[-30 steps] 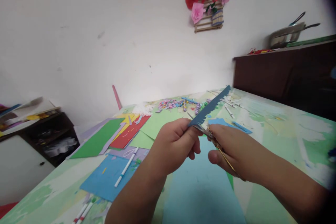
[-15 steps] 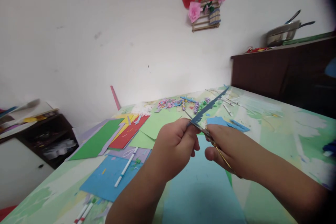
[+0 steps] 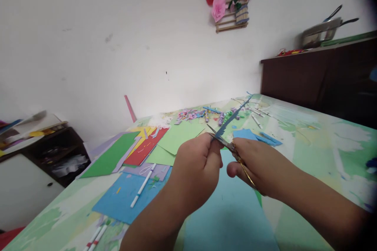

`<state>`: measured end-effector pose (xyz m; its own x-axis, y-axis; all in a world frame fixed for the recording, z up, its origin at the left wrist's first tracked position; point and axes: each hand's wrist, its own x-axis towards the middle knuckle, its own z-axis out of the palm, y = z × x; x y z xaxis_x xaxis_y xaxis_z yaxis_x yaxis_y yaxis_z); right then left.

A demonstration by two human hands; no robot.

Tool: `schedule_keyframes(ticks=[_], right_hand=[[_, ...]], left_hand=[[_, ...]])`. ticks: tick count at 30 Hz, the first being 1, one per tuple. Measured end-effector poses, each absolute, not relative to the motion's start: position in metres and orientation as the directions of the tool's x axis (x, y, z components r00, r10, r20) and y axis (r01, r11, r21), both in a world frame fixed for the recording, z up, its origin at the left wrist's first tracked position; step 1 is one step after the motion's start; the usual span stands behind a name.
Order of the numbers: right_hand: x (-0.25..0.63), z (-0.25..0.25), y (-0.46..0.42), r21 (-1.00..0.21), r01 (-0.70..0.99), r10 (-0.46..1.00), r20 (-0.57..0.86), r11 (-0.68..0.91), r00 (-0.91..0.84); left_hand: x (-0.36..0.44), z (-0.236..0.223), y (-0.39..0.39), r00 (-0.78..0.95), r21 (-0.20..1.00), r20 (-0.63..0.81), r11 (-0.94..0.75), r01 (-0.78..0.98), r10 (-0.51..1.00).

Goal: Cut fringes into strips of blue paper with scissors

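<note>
My left hand (image 3: 198,168) is closed, pinching the near end of a long, narrow blue paper strip (image 3: 232,118). One edge of that strip is cut into a ragged fringe, and its far end points up and away to the right. In my right hand (image 3: 259,164) is a pair of scissors (image 3: 232,148) with gold-coloured handles. The scissors' blades are parted around the strip, just beyond my left fingertips. Under both hands lies a light blue sheet (image 3: 229,211) on the table.
Green (image 3: 113,155), red (image 3: 147,147) and blue (image 3: 118,198) sheets cover the table's left side, with a white marker (image 3: 143,185) on the blue one. Paper scraps (image 3: 190,115) and curled strips lie at the back. Folded blue paper (image 3: 246,135) sits beyond my right hand.
The strip's far end has swung slightly left and appears narrower. The scissors have shifted a little and their blades show more widely parted. Both hands keep their holds; the view has tilted slightly.
</note>
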<state>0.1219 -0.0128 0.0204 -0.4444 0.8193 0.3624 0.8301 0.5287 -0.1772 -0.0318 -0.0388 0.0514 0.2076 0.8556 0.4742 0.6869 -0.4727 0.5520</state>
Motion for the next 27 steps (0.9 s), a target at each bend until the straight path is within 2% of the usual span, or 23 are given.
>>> schedule_keyframes(ticks=[7,17,21,27], right_hand=[[0.1219,0.0161,-0.0109,-0.117,0.851,0.807,0.406,0.511,-0.429],[0.1224,0.0178,-0.0064,-0.078,0.851,0.793,0.413,0.52,-0.447],[0.1238,0.0201,-0.0077,-0.124,0.845,0.807,0.394,0.521,-0.44],[0.1284,0.0219,-0.0109,-0.223,0.788,0.796,0.376,0.574,-0.473]], left_hand=[[-0.0359,0.0552,-0.0368,0.24,0.589,0.438,-0.478,0.652,0.866],[-0.0382,0.0612,-0.0349,0.247,0.852,0.211,-0.302,0.428,0.946],[-0.0397,0.0613,-0.0331,0.255,0.895,0.178,-0.264,0.358,0.95],[-0.0372,0.0587,-0.032,0.245,0.88,0.222,-0.302,0.367,0.944]])
